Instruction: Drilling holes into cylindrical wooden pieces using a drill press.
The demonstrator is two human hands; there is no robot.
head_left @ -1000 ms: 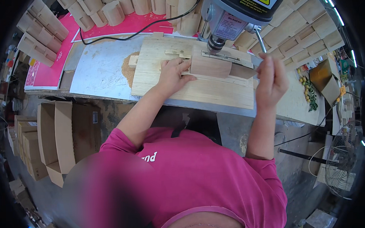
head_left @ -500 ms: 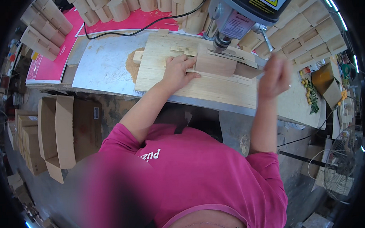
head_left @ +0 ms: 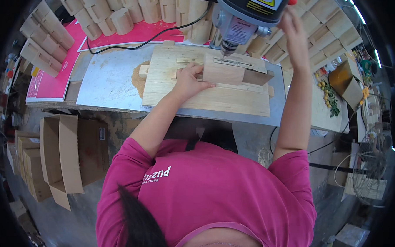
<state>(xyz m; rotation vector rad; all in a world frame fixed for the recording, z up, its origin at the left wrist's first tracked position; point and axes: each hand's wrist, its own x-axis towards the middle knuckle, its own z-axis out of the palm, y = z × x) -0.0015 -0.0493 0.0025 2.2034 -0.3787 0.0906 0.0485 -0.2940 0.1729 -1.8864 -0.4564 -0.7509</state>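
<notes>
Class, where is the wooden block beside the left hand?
In the head view, the wooden block is slightly right of centre in the upper half, over the wooden board, below the drill chuck, with the left hand at its left end.

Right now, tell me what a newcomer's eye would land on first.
Probably the drill press at top centre, its chuck above a wooden block. Next would likely come the magenta shirt filling the lower middle, then the pale wooden pieces stacked in rows at upper left and upper right.
</notes>
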